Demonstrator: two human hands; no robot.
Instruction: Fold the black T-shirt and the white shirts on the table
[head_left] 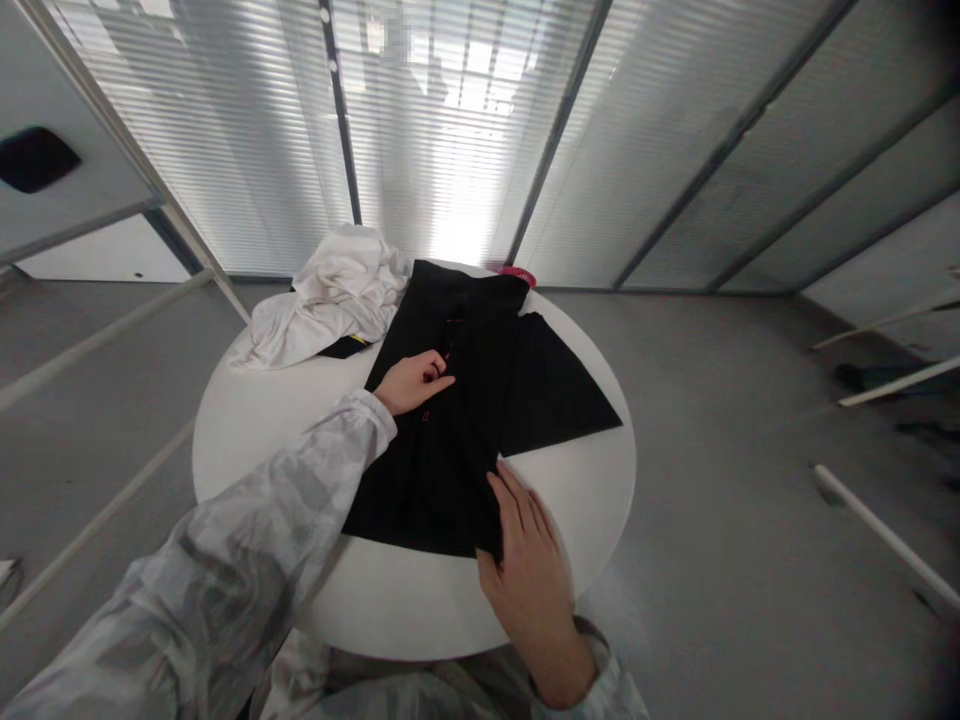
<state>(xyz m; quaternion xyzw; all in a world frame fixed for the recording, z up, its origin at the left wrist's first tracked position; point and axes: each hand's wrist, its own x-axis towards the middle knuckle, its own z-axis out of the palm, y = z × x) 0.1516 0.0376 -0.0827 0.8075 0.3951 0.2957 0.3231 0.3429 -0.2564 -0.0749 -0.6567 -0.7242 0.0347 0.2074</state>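
Observation:
A black garment (457, 440), seemingly a shirt or jacket, lies partly folded on a round white table (247, 430). One flap, perhaps a sleeve (559, 390), spreads out to its right. Small red marks run along its middle. Above that middle line is my left hand (412, 383), its fingers curled and its thumb stretched to the right; whether cloth is pinched in them is hidden. My right hand (525, 550) grips the garment's lower right corner, the thumb at the bottom edge and the fingers along the side.
Crumpled white cloth (345, 285) is heaped at the table's back left, over a black item with a yellow mark (346, 346). A red object (519, 274) shows at the back edge. White metal frames (105, 340) stand to the left, and blinds (457, 150) cover the glass wall ahead.

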